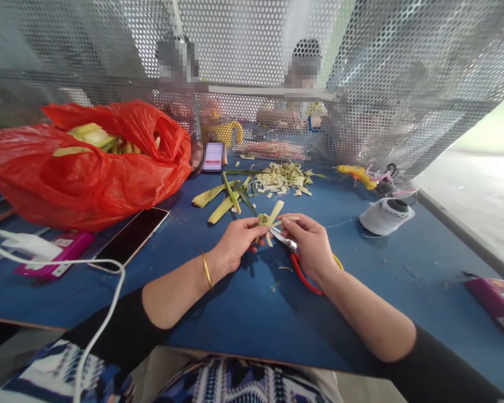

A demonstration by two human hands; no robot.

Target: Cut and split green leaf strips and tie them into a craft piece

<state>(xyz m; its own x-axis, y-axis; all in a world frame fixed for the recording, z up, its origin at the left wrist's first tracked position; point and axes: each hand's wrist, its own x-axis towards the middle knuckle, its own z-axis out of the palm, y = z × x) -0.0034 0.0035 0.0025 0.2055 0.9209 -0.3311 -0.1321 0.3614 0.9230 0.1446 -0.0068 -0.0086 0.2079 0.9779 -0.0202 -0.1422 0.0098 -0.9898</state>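
My left hand point(242, 242) pinches a small woven piece of pale green leaf point(264, 220), with loose strip ends sticking out of it. Thumb and fingers of my right hand point(313, 246) close on one leaf strip point(289, 219) that runs out from that piece. Scissors point(306, 275) with red and yellow handles sit under my right palm, blades pointing towards the woven piece. Whether some right fingers also grip them is hidden. Just beyond my hands lie longer leaf strips point(222, 208) and a heap of leaf clippings point(283, 178).
A red plastic bag point(88, 184) of leaves fills the left, near a dark phone point(130, 238) and a white cable point(120, 291). Right of my hands stand a thread spool point(385, 217) and a yellow glue gun point(357, 176). A perforated metal screen point(243, 45) closes the back; people sit behind it.
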